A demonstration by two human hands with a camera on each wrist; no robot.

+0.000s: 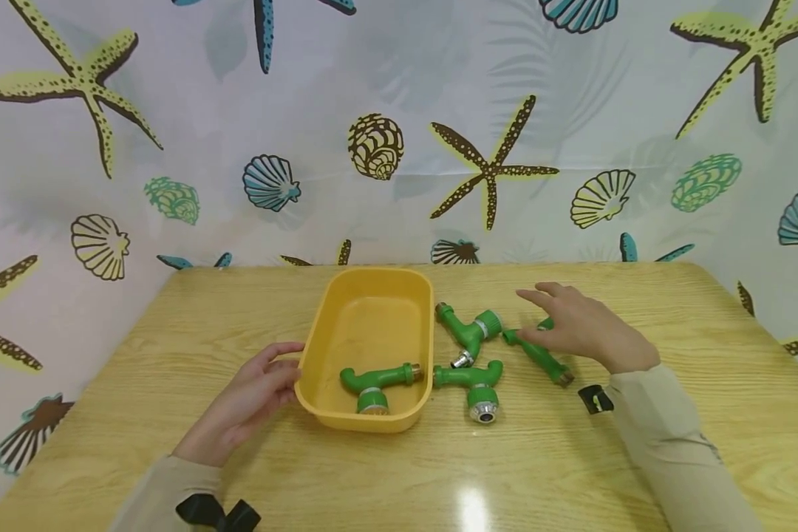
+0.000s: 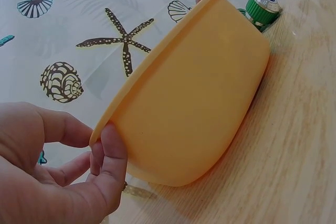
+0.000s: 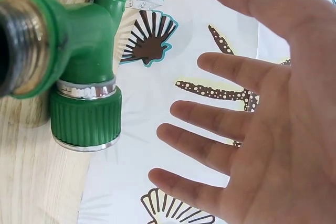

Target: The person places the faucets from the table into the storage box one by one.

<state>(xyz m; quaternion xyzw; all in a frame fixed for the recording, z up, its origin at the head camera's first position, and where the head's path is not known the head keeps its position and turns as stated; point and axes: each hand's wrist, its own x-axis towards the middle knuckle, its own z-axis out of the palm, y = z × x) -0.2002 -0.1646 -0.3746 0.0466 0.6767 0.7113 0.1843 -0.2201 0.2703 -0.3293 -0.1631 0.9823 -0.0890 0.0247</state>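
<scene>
My left hand (image 1: 256,403) is at the left side of a yellow plastic tub (image 1: 326,318); in the left wrist view its fingertips pinch the rim and outer wall. A green plastic tap (image 1: 375,380) lies in the near end of the tub. My right hand (image 1: 572,329) hovers with spread fingers over another green tap (image 1: 539,355), partly hiding it. The right wrist view shows nothing between the fingers, with a green tap (image 3: 86,51) beside them. Two more taps, one with a ribbed green cap (image 1: 472,332) and one nearer me (image 1: 472,377), lie right of the tub.
The wooden table (image 1: 346,488) carries the tub and taps. Behind it hangs a pale curtain (image 1: 399,199) printed with shells and starfish, with its lower edge meeting the table's far edge. Black straps (image 1: 216,513) are at both sleeves.
</scene>
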